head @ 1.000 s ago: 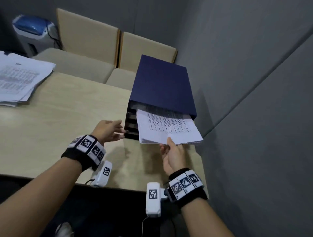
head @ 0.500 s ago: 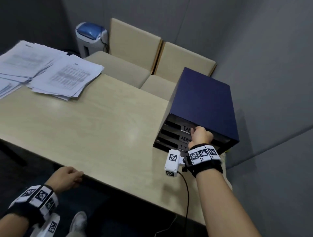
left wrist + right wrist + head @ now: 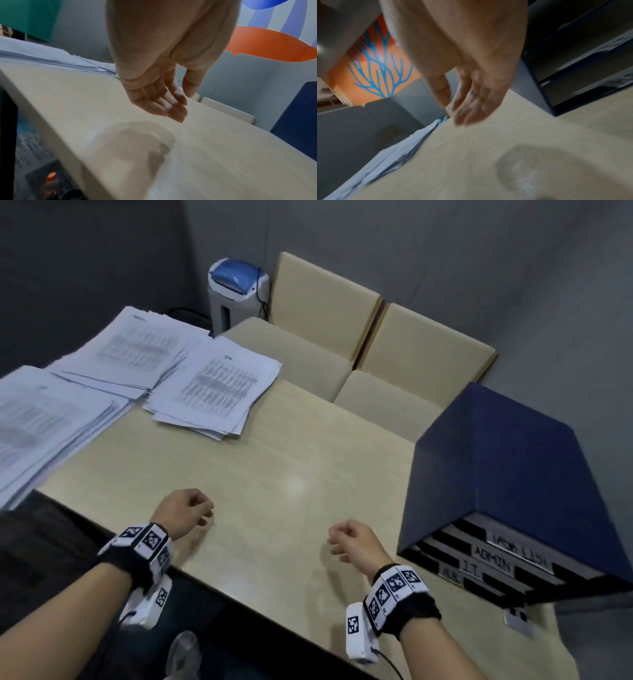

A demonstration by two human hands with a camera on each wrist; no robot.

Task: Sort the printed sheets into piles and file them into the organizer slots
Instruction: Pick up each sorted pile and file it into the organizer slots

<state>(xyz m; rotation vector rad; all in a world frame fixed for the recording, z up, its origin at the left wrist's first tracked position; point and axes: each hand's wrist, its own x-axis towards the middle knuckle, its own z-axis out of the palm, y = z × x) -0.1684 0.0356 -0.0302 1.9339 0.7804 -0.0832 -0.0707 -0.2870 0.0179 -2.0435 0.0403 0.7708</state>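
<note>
A dark blue organizer (image 3: 493, 460) with labelled slots stands at the right end of the table (image 3: 260, 474). Three piles of printed sheets lie at the left: one at the near left (image 3: 41, 426), one behind it (image 3: 137, 350), one in the middle (image 3: 219, 388). My left hand (image 3: 186, 513) hovers over the table's front edge, fingers loosely curled and holding nothing (image 3: 164, 106). Left of the organizer, my right hand (image 3: 349, 539) hangs over the table, fingers relaxed and empty (image 3: 467, 108). The organizer's slot fronts (image 3: 583, 65) show beside it.
Two beige chairs (image 3: 342, 337) stand behind the table. A paper shredder with a blue top (image 3: 236, 289) sits on the floor in the far corner. Grey walls close in behind and on the right. A small white tag (image 3: 519, 619) lies below the organizer.
The sheets that stuck out of the top slot are pushed in. My right hand has left the organizer and moved left over the table. My left hand has come up over the front edge.
</note>
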